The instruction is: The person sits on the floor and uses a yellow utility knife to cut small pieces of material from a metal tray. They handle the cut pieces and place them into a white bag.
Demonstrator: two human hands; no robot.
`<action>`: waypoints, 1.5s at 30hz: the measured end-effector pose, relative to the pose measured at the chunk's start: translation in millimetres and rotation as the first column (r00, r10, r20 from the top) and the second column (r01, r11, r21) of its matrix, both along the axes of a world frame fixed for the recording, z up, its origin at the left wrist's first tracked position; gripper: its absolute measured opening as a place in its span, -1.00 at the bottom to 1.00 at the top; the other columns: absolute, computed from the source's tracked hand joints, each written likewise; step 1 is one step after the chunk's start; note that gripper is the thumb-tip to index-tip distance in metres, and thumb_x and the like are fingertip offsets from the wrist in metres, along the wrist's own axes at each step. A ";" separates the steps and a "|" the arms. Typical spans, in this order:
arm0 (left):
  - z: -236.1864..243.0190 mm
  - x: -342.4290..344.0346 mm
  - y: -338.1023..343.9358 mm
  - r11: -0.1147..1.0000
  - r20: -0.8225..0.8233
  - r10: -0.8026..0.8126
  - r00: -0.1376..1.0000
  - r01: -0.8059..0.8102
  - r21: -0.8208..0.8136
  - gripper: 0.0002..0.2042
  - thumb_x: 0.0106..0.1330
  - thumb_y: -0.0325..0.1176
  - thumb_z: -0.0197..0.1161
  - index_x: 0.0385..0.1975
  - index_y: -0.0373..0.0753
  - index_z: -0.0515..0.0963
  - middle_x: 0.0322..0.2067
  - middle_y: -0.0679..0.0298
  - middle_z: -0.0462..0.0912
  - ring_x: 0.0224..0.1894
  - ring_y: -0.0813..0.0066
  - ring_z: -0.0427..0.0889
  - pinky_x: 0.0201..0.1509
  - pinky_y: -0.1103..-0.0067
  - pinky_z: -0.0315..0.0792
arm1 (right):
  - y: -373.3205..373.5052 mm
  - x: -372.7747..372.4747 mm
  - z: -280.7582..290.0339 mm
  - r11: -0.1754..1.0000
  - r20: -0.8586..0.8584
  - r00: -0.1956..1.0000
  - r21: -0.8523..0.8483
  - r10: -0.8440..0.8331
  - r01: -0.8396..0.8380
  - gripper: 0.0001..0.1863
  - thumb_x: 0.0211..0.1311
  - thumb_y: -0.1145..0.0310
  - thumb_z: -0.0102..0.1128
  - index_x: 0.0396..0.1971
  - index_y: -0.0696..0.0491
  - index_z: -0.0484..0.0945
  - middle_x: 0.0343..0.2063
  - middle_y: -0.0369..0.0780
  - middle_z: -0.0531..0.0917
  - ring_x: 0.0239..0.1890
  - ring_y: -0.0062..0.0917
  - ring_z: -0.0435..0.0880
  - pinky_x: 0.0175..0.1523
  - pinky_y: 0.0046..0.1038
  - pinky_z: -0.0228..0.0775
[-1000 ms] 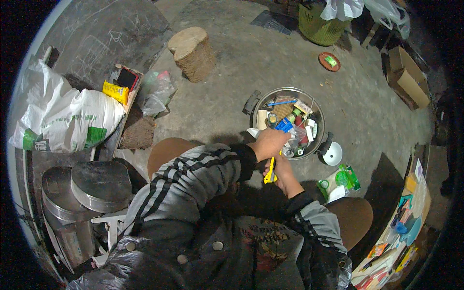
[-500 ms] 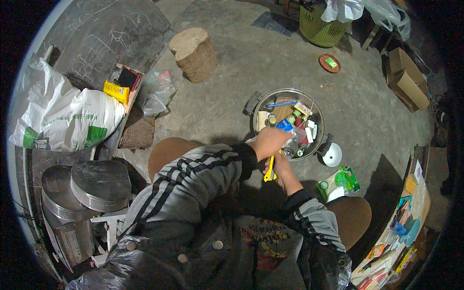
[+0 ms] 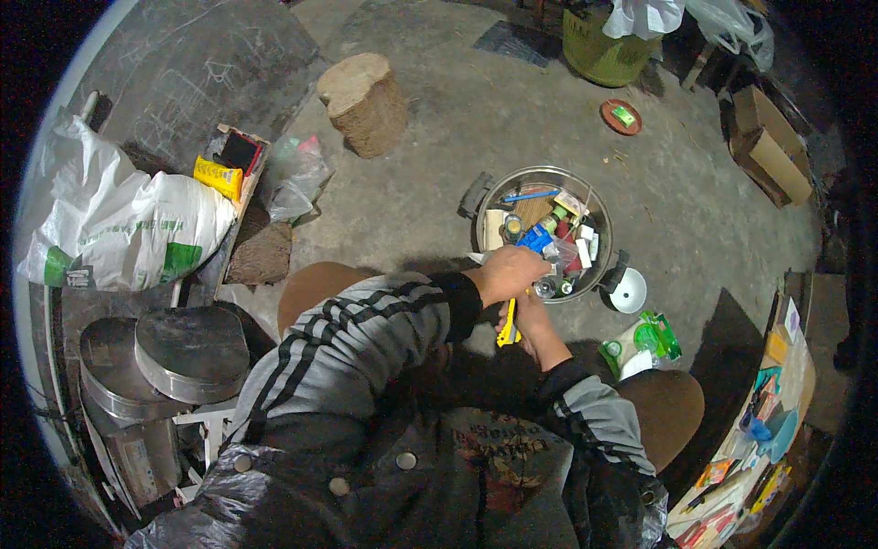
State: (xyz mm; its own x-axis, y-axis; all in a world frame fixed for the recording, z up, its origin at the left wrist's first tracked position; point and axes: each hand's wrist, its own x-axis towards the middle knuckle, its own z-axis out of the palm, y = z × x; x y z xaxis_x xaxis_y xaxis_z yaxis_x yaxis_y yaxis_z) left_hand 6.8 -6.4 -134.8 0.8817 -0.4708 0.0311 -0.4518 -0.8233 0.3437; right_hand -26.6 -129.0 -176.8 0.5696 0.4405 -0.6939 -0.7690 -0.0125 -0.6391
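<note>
Wood stump on grey floor; green basket, cardboard box farther right.

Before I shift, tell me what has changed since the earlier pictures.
Only the white scrap beside the left hand seems to show less; nothing was visibly taken hold of or let go. The right hand keeps its slim yellow cutter, and the round metal pot stays put.

Left forearm, in a grey sleeve with black stripes, extends from near left toward far right. Left hand: back uppermost, fingertips hidden. Right forearm, similarly sleeved, angles far and left. Right hand: fingers curled in a grip, just nearer than the left hand.
</note>
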 end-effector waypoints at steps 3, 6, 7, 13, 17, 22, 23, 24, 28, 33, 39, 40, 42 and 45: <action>-2.9 6.6 5.8 0.993 0.039 0.112 0.993 -0.110 -0.051 -0.86 0.05 -0.44 0.11 -0.38 -0.24 0.47 -0.43 0.11 0.54 -0.26 0.09 0.58 -0.25 0.30 0.46 | 0.5 -1.3 1.7 0.999 -0.020 0.999 0.024 -0.037 0.038 -0.71 0.40 0.14 -0.27 -0.21 0.09 0.25 -0.66 -0.18 0.46 -0.74 -0.41 0.46 -0.62 -0.37 0.42; -2.4 16.2 15.5 0.952 0.072 0.266 0.961 -0.250 -0.174 -0.86 0.13 -0.41 0.07 -0.34 -0.26 0.47 -0.38 0.05 0.57 -0.26 0.06 0.58 -0.25 0.27 0.46 | 2.2 -10.0 2.2 0.995 0.009 0.995 -0.011 0.097 -0.097 -0.69 0.40 0.12 -0.25 -0.22 0.09 0.26 -0.66 -0.18 0.46 -0.73 -0.42 0.46 -0.60 -0.36 0.42; -1.7 17.0 17.1 0.929 0.023 0.328 0.945 -0.318 -0.191 -0.86 0.14 -0.40 0.06 -0.33 -0.26 0.48 -0.37 0.04 0.57 -0.27 0.05 0.58 -0.24 0.26 0.45 | 5.5 -13.3 1.1 0.992 0.031 0.993 -0.058 0.115 -0.113 -0.67 0.40 0.10 -0.23 -0.20 0.09 0.26 -0.67 -0.18 0.45 -0.75 -0.41 0.45 -0.64 -0.34 0.40; -1.0 0.3 -9.3 0.987 -0.131 0.108 0.985 -0.122 -0.102 -0.88 0.08 -0.43 0.12 -0.38 -0.28 0.46 -0.41 0.00 0.56 -0.28 -0.01 0.57 -0.24 0.22 0.43 | -2.4 1.8 0.1 0.998 0.014 0.998 -0.020 -0.060 0.060 -0.67 0.40 0.10 -0.23 -0.19 0.09 0.25 -0.68 -0.21 0.43 -0.77 -0.45 0.45 -0.67 -0.37 0.40; -4.6 7.9 -0.8 0.962 -0.080 0.180 0.980 -0.193 -0.191 -0.88 0.13 -0.39 0.11 -0.39 -0.28 0.45 -0.43 0.01 0.54 -0.30 -0.02 0.56 -0.26 0.20 0.41 | 1.7 -1.7 6.8 0.999 -0.008 0.999 -0.040 -0.037 0.036 -0.69 0.40 0.11 -0.21 -0.23 0.09 0.27 -0.68 -0.20 0.45 -0.76 -0.43 0.46 -0.65 -0.36 0.41; -8.8 16.6 2.9 0.920 -0.170 0.294 0.941 -0.327 -0.217 -0.89 0.16 -0.37 0.11 -0.38 -0.26 0.45 -0.41 0.02 0.55 -0.26 -0.02 0.54 -0.25 0.21 0.40 | 7.0 -12.1 8.3 0.999 -0.006 1.000 -0.028 -0.018 0.018 -0.73 0.40 0.15 -0.20 -0.24 0.08 0.27 -0.67 -0.18 0.46 -0.73 -0.43 0.46 -0.64 -0.35 0.42; -9.1 14.5 0.5 0.943 -0.165 0.243 0.956 -0.273 -0.192 -0.88 0.14 -0.39 0.12 -0.35 -0.25 0.46 -0.39 0.02 0.55 -0.25 -0.02 0.55 -0.24 0.22 0.41 | 5.3 -9.3 6.5 0.998 -0.028 0.999 -0.037 -0.047 0.046 -0.74 0.40 0.17 -0.21 -0.22 0.09 0.27 -0.66 -0.19 0.46 -0.73 -0.43 0.47 -0.63 -0.35 0.43; -9.2 10.2 -3.2 0.961 -0.161 0.192 0.968 -0.218 -0.167 -0.86 0.13 -0.40 0.13 -0.32 -0.24 0.47 -0.37 0.02 0.56 -0.24 -0.02 0.55 -0.22 0.23 0.41 | 2.8 -6.7 4.5 0.996 -0.037 0.996 -0.037 -0.085 0.084 -0.74 0.40 0.18 -0.21 -0.20 0.09 0.26 -0.66 -0.19 0.46 -0.73 -0.43 0.47 -0.63 -0.35 0.43; -8.4 -1.9 -11.8 0.972 -0.184 0.067 0.981 -0.106 -0.211 -0.70 -0.01 -0.48 0.24 -0.21 -0.25 0.48 -0.33 0.03 0.56 -0.21 0.01 0.56 -0.19 0.25 0.42 | -2.9 -0.4 -3.4 0.999 -0.066 0.997 -0.010 -0.048 0.047 -0.76 0.40 0.24 -0.26 -0.13 0.10 0.22 -0.63 -0.19 0.47 -0.72 -0.43 0.48 -0.63 -0.34 0.45; -7.2 3.7 -4.6 0.971 -0.128 0.085 0.988 -0.111 -0.213 -0.80 0.02 -0.48 0.21 -0.32 -0.28 0.44 -0.35 0.02 0.55 -0.24 -0.04 0.54 -0.20 0.22 0.41 | 0.5 -8.7 0.7 0.998 -0.053 0.998 -0.060 -0.035 0.031 -0.73 0.40 0.18 -0.24 -0.23 0.11 0.26 -0.64 -0.18 0.47 -0.72 -0.41 0.48 -0.61 -0.34 0.44; -9.1 22.6 11.1 0.874 -0.269 0.328 0.906 -0.399 -0.277 -0.81 0.23 -0.37 0.09 -0.25 -0.34 0.44 -0.34 -0.08 0.56 -0.24 -0.11 0.52 -0.18 0.19 0.39 | 3.6 -13.8 6.8 1.000 -0.021 1.000 -0.030 0.000 -0.001 -0.69 0.39 0.11 -0.19 -0.26 0.09 0.25 -0.66 -0.17 0.46 -0.73 -0.41 0.46 -0.63 -0.33 0.42; -10.4 23.0 11.5 0.877 -0.285 0.312 0.906 -0.390 -0.282 -0.79 0.23 -0.36 0.09 -0.22 -0.35 0.45 -0.32 -0.08 0.56 -0.23 -0.11 0.53 -0.17 0.19 0.39 | 3.2 -13.3 6.1 1.000 -0.017 1.000 -0.029 -0.001 0.000 -0.69 0.39 0.10 -0.19 -0.26 0.08 0.25 -0.66 -0.17 0.46 -0.73 -0.41 0.46 -0.63 -0.33 0.42; -12.9 24.0 13.8 0.864 -0.256 0.333 0.908 -0.402 -0.302 -0.77 0.24 -0.35 0.09 -0.19 -0.35 0.46 -0.28 -0.09 0.56 -0.20 -0.11 0.53 -0.14 0.21 0.40 | 2.5 -13.0 4.0 1.000 -0.023 1.000 -0.016 -0.007 0.006 -0.69 0.39 0.10 -0.19 -0.25 0.08 0.24 -0.67 -0.17 0.45 -0.73 -0.41 0.46 -0.63 -0.33 0.41; -15.3 30.0 22.3 0.849 -0.294 0.378 0.878 -0.455 -0.267 -0.74 0.25 -0.33 0.08 -0.16 -0.35 0.47 -0.25 -0.10 0.57 -0.16 -0.09 0.53 -0.08 0.24 0.40 | 3.1 -12.3 1.6 1.000 -0.031 0.999 0.011 -0.013 0.013 -0.70 0.39 0.10 -0.20 -0.23 0.06 0.23 -0.67 -0.17 0.45 -0.73 -0.41 0.46 -0.64 -0.33 0.41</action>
